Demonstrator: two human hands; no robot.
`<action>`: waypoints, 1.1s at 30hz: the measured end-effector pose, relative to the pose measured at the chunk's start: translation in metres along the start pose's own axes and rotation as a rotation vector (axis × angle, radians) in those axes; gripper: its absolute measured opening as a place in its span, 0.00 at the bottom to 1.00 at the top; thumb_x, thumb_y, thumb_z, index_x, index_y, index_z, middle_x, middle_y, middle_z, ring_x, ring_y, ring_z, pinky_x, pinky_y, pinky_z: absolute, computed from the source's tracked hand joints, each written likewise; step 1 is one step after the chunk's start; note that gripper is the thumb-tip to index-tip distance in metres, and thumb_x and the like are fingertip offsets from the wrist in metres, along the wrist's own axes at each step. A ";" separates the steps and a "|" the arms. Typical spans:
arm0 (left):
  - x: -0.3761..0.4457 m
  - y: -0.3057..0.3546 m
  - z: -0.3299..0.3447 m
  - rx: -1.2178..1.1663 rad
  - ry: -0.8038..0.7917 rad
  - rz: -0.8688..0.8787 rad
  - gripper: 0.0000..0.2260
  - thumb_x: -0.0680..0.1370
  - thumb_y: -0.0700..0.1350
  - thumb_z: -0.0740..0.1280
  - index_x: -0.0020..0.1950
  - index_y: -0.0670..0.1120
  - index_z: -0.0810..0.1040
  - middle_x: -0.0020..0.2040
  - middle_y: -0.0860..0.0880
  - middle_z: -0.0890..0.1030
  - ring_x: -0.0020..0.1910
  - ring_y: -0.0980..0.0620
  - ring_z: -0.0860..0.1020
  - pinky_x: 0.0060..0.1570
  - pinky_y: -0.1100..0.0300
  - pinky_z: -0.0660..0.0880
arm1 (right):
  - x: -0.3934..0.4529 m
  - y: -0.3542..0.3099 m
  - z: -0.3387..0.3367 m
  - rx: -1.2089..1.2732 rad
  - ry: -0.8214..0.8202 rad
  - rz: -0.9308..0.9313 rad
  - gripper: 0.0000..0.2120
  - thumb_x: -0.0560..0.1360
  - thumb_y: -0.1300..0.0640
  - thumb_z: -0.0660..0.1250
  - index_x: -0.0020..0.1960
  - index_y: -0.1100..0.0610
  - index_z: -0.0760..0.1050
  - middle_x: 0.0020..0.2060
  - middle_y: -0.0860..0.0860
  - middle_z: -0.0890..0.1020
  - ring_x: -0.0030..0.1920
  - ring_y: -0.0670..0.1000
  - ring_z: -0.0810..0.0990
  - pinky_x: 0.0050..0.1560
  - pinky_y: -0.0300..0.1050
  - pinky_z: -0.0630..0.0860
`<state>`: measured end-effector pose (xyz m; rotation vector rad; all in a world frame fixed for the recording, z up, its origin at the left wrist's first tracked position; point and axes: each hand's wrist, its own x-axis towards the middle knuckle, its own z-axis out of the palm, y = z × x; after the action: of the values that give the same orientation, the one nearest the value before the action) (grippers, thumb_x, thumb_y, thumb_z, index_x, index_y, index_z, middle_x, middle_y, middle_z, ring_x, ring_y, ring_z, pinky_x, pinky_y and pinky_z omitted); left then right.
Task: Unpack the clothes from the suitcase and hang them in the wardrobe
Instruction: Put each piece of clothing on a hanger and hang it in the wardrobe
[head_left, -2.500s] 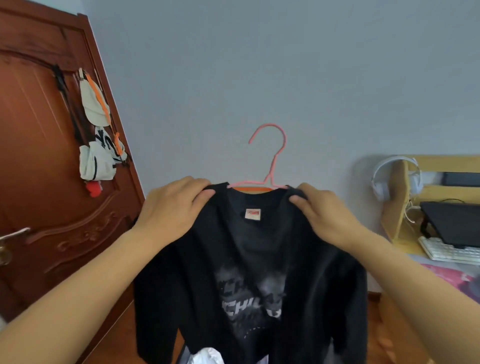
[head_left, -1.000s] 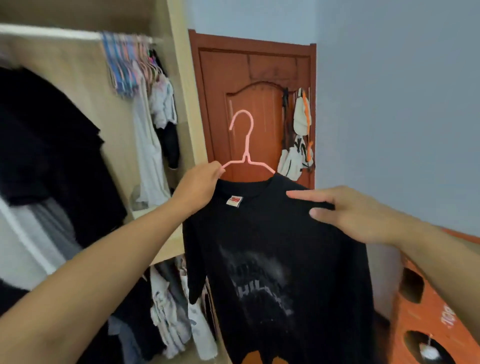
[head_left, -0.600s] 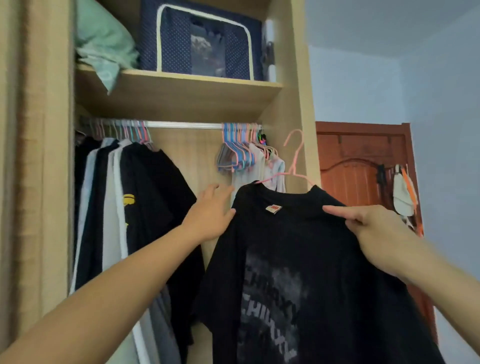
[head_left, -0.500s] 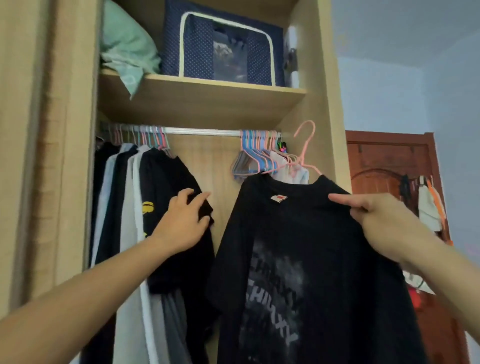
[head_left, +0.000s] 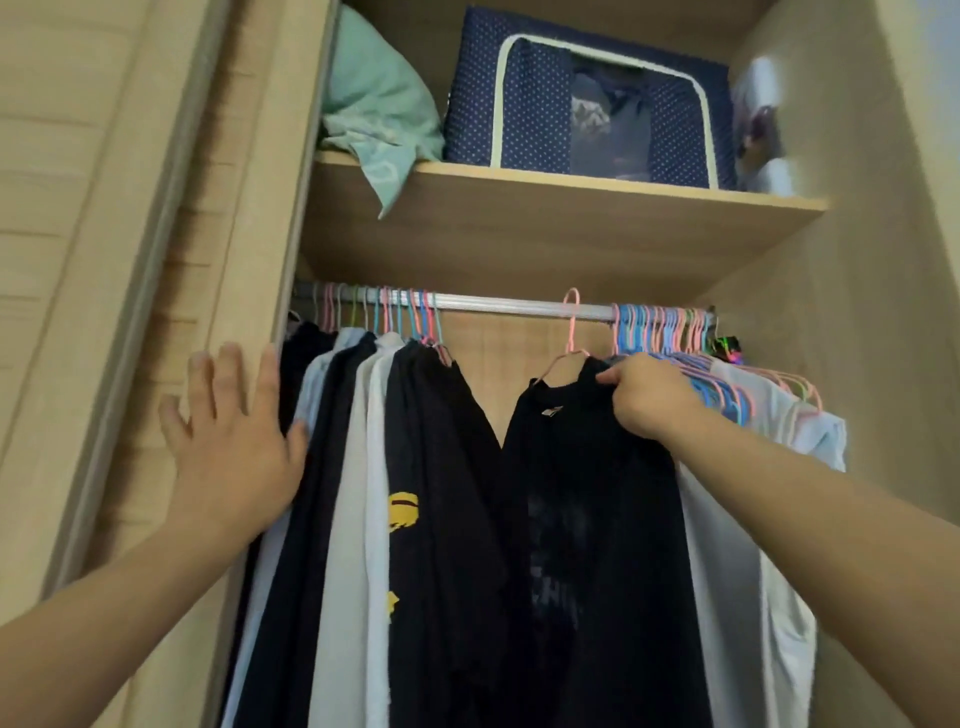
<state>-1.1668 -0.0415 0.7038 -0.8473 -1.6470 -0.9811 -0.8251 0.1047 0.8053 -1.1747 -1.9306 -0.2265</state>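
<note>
The black printed T-shirt (head_left: 587, 499) hangs on a pink hanger (head_left: 571, 332) whose hook sits at the metal wardrobe rail (head_left: 519, 306). My right hand (head_left: 649, 400) grips the shirt's shoulder at the collar. With fingers spread, my left hand (head_left: 228, 441) presses flat against the hanging clothes (head_left: 363, 467) at the left, a row of dark and white garments. The suitcase is out of view.
Several empty pink and blue hangers (head_left: 670, 332) crowd the rail's right end above a white garment (head_left: 779, 467). On the shelf (head_left: 519, 208) above lie a green pillow (head_left: 379, 104) and a navy dotted storage box (head_left: 582, 98). The wardrobe's sliding door (head_left: 104, 260) stands at the left.
I turned from the room toward the wardrobe. The shirt's hanger rose to the rail. My left hand let go of the shirt and moved left onto the hanging clothes.
</note>
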 end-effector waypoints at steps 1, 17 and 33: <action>0.001 -0.001 0.004 0.002 0.044 0.005 0.33 0.79 0.51 0.60 0.82 0.44 0.54 0.80 0.36 0.58 0.79 0.34 0.53 0.70 0.29 0.56 | 0.018 -0.008 0.005 0.006 0.011 0.002 0.22 0.78 0.67 0.58 0.68 0.53 0.77 0.64 0.58 0.79 0.62 0.61 0.77 0.62 0.53 0.76; 0.002 -0.012 0.026 0.041 0.228 -0.003 0.33 0.75 0.44 0.58 0.79 0.37 0.58 0.78 0.37 0.63 0.80 0.38 0.56 0.68 0.35 0.63 | 0.086 -0.061 0.092 0.466 -0.058 0.120 0.08 0.82 0.59 0.60 0.54 0.65 0.71 0.46 0.57 0.76 0.47 0.57 0.76 0.45 0.46 0.74; -0.002 -0.009 0.019 0.147 0.137 0.007 0.30 0.77 0.43 0.53 0.79 0.33 0.55 0.77 0.32 0.62 0.79 0.33 0.57 0.67 0.32 0.64 | 0.058 -0.083 0.100 0.577 -0.208 -0.190 0.15 0.83 0.50 0.58 0.58 0.58 0.79 0.53 0.55 0.82 0.55 0.56 0.80 0.52 0.48 0.76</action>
<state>-1.1821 -0.0282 0.6972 -0.6729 -1.5764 -0.8819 -0.9596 0.1501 0.8063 -0.6509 -2.0908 0.3501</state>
